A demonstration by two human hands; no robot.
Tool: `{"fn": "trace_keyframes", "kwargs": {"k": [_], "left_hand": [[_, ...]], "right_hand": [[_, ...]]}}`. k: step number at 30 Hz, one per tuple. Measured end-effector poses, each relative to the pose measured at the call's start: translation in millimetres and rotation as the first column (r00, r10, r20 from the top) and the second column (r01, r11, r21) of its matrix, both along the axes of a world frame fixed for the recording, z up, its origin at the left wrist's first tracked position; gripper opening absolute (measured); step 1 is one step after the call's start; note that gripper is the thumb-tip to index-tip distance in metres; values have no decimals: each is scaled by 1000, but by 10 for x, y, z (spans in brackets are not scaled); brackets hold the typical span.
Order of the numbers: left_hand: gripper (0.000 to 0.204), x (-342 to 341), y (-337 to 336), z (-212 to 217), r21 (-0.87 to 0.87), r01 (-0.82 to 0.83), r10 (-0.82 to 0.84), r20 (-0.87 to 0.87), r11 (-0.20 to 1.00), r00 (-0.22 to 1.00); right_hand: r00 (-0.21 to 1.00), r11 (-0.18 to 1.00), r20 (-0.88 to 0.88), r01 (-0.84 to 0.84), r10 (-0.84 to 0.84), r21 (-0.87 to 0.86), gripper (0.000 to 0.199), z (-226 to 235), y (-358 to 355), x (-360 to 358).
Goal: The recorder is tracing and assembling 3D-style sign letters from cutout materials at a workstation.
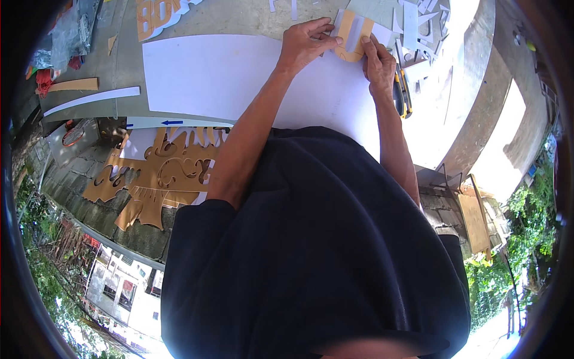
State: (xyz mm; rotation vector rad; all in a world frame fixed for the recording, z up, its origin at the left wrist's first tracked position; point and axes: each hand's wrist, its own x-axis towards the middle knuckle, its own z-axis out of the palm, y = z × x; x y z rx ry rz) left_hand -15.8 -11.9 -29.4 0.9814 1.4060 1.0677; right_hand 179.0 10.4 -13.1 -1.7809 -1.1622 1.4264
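A small tan cut-out piece [353,37] with a white strip across it lies at the far edge of a large white sheet [221,78]. My left hand [306,43] pinches the piece's left side between thumb and fingers. My right hand [378,63] holds its right side, with the forefinger stretched along the edge. Both hands rest on the sheet. A yellow and black cutter [402,93] lies just right of my right wrist, partly hidden by it.
White paper scraps [418,21] are piled at the far right of the grey table [251,18]. Gold cut-out letters [156,15] lie at the far left, with a white strip [89,99] and a tan strip [75,85] nearby. A large ornate gold cut-out [164,176] lies lower left.
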Motion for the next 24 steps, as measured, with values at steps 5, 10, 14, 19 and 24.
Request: {"fn": "trace_keyframes", "kwargs": {"k": [5,10,14,19,24], "left_hand": [[70,35,20,-33,-20,-82,83,38,996,996],[65,33,35,-5,-54,-18,19,14,998,1000],[63,52,21,69,-31,0,-1,-45,1000,999],[79,55,-34,132,161,51,9,-350,986,937],[94,142,-33,337,182,242,-97,-574,953,813]], "right_hand": [[1000,1000,24,-10,10,-8,53,65,15,-12],[1000,1000,18,5,-5,-31,50,74,8,-21],[998,999,60,10,-7,-53,51,62,1,-4],[996,1000,87,-25,25,-6,52,-12,7,16],[994,999,103,-36,33,27,51,-34,7,27]]}}
